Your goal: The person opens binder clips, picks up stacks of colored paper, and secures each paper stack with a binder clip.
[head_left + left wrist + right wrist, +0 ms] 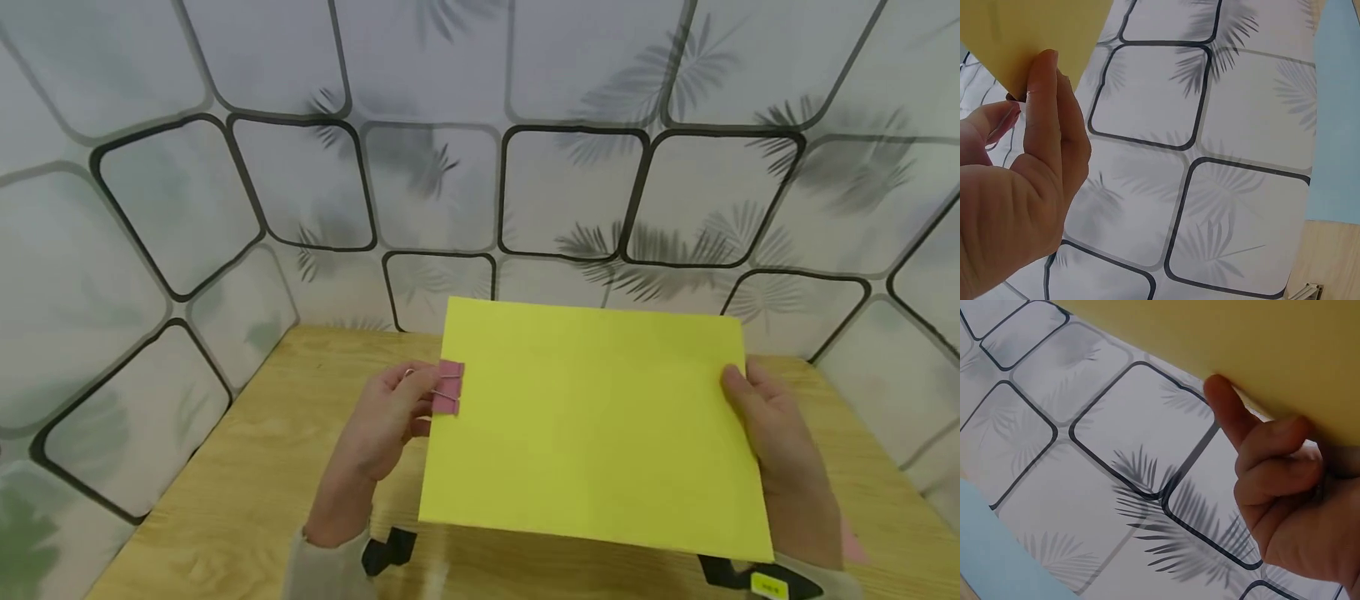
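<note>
A yellow sheet of paper (592, 433), perhaps more than one layer, is held up above the table, its broad face toward the head camera. A pink binder clip (447, 387) bites its left edge, wire handles showing. My left hand (378, 421) pinches the clip at that edge; in the left wrist view its fingers (1042, 119) reach behind the paper. Along the opposite edge, my right hand (787, 446) grips the sheet with the thumb in front. The right wrist view shows curled fingers (1272, 450) behind the yellow paper (1260, 350).
Below lies a wooden tabletop (225, 475), bordered by walls (435, 192) with dark-outlined shapes and leaf prints. Something pink (853, 546) shows partly beside the right wrist. A light blue surface (1338, 125) borders the left wrist view, with a small metal piece (1310, 291) below it.
</note>
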The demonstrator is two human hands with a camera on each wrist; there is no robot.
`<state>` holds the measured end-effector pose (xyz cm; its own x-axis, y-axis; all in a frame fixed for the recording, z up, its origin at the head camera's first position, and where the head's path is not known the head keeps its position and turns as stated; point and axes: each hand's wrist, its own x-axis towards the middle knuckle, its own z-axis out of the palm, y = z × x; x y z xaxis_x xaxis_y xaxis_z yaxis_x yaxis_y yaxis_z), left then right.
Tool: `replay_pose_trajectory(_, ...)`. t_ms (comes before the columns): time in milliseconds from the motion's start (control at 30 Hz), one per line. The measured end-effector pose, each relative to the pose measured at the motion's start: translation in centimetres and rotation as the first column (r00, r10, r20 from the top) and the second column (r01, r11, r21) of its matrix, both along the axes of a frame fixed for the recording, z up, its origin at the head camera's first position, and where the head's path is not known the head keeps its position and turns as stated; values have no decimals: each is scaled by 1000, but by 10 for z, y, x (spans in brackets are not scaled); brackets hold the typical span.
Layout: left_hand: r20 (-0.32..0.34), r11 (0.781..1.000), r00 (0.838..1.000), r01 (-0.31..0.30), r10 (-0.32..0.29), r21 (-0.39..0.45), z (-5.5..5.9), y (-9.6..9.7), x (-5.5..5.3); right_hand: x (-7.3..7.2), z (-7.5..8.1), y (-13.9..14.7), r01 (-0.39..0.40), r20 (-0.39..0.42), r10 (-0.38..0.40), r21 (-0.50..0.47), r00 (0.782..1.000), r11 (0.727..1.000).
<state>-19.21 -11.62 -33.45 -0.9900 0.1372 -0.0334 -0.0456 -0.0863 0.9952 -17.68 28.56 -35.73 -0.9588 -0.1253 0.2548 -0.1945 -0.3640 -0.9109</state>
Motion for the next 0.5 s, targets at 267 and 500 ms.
replay_pose_trajectory(267, -15, 1000, 1000, 16, -16, -7, 0, -9, -1, 1, 1, 6, -187, -80, 204, 177, 976, 966)
replay_pose_trajectory(500, -88, 995, 992, 86, -90, -46, 5, -26, 1, 2, 7, 4, -141, -132, 188, 303, 973, 943)
